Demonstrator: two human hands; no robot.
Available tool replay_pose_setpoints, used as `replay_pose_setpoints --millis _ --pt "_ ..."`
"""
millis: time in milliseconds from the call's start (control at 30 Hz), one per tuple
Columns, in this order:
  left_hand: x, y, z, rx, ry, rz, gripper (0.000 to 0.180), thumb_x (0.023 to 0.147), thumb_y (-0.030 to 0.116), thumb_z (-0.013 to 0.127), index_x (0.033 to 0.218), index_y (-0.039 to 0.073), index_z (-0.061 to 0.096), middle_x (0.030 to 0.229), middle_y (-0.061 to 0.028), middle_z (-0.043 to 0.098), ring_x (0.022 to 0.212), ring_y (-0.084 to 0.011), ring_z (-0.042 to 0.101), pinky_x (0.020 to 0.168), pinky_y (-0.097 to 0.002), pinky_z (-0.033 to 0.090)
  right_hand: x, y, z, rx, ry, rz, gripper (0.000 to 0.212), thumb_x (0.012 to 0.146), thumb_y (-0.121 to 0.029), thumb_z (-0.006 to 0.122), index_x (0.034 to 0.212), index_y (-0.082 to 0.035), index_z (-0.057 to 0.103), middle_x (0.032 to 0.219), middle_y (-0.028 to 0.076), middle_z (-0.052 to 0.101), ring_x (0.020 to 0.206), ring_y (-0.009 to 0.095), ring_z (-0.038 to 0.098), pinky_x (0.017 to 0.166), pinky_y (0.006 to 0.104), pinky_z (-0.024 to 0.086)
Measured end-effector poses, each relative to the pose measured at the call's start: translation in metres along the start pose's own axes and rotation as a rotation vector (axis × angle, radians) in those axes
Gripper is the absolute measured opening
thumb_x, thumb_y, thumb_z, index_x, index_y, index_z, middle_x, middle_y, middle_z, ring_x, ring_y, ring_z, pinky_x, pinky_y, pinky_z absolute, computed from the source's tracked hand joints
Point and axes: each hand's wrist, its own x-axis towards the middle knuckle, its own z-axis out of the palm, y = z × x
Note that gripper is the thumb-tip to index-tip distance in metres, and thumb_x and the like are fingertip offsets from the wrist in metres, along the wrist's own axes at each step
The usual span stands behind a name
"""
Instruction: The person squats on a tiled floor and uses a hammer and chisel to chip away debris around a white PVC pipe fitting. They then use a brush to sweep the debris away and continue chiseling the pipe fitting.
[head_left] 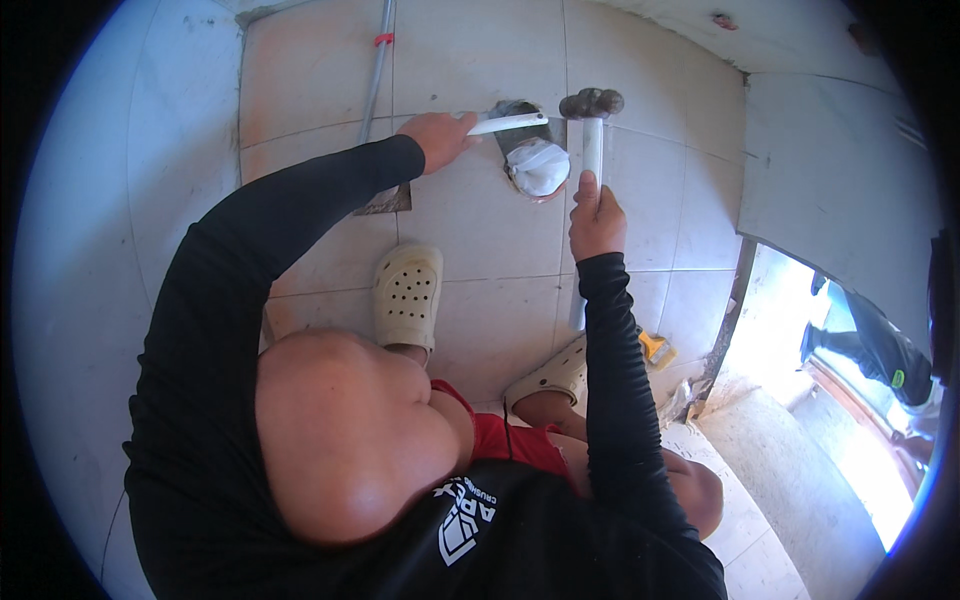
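Observation:
In my right hand (598, 222) is a hammer (593, 150), its rounded dark head up and its pale handle pointing back toward me. My left hand (440, 141) grips one end of a flat white bar (512, 122) with a small dark spot near its far tip; I cannot make out its exact kind. The bar reaches across a rough opening (510, 143) cut in the tiled floor. Bunched white plastic (540, 168) fills the round near part of that opening. The hammer head is just right of the bar's tip, apart from it.
A grey rod (376, 80) with a red band lies left of the opening. Behind my left forearm is a dark square patch (390, 202). My clogs (409, 295) stand nearer; a yellow brush (657, 350) and scraps (685, 398) lie right, by a doorway with another person's leg (875, 345).

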Motion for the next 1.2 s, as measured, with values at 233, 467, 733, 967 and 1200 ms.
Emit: replay_pose_setpoints --millis 233,467,733,967,1200 --pt "0.010 -0.002 0.005 0.009 0.032 0.005 0.031 0.096 0.036 0.044 0.105 0.006 0.048 0.069 -0.0172 0.061 0.062 -0.0362 0.061 0.059 -0.0484 0.049 0.014 -0.036 -0.025 0.044 0.058 -0.149 0.055 0.095 -0.052 0.044 0.077 -0.001 0.054 0.059 0.012 0.051 0.055 0.026 0.052 0.052 0.0341 0.042" --pt "0.009 0.001 0.002 -0.050 -0.023 -0.036 0.031 0.095 0.034 0.045 0.104 0.004 0.050 0.076 -0.0185 0.063 0.071 -0.0372 0.062 0.066 -0.0489 0.049 0.024 -0.027 0.011 -0.267 -0.002 -0.048 0.057 0.094 -0.052 0.042 0.083 0.002 0.057 0.077 0.028 0.060 0.077 0.049 0.058 0.064 0.0515 0.045" --pt "0.012 0.005 -0.005 -0.074 -0.044 -0.061 0.032 0.095 0.036 0.044 0.104 0.006 0.049 0.075 -0.0198 0.062 0.071 -0.0392 0.062 0.065 -0.0508 0.049 0.048 -0.036 -0.002 -0.184 -0.046 -0.172 0.063 0.092 -0.058 0.041 0.081 0.001 0.057 0.072 0.026 0.059 0.074 0.045 0.059 0.064 0.0469 0.046" --pt "0.015 0.004 -0.004 -0.062 -0.047 -0.052 0.035 0.096 0.037 0.042 0.105 0.003 0.049 0.075 -0.0204 0.062 0.073 -0.0388 0.062 0.067 -0.0502 0.048 0.050 -0.025 0.015 -0.323 -0.103 -0.047 0.065 0.092 -0.059 0.038 0.082 0.002 0.058 0.082 0.030 0.061 0.085 0.047 0.059 0.074 0.0516 0.046" --pt "0.012 -0.005 0.003 -0.153 -0.012 -0.128 0.039 0.097 0.037 0.041 0.103 0.000 0.051 0.075 -0.0212 0.063 0.071 -0.0387 0.062 0.067 -0.0487 0.048 0.047 0.004 -0.002 -0.190 -0.145 0.086 0.066 0.093 -0.058 0.036 0.079 0.003 0.058 0.076 0.028 0.060 0.078 0.046 0.059 0.069 0.0498 0.045"
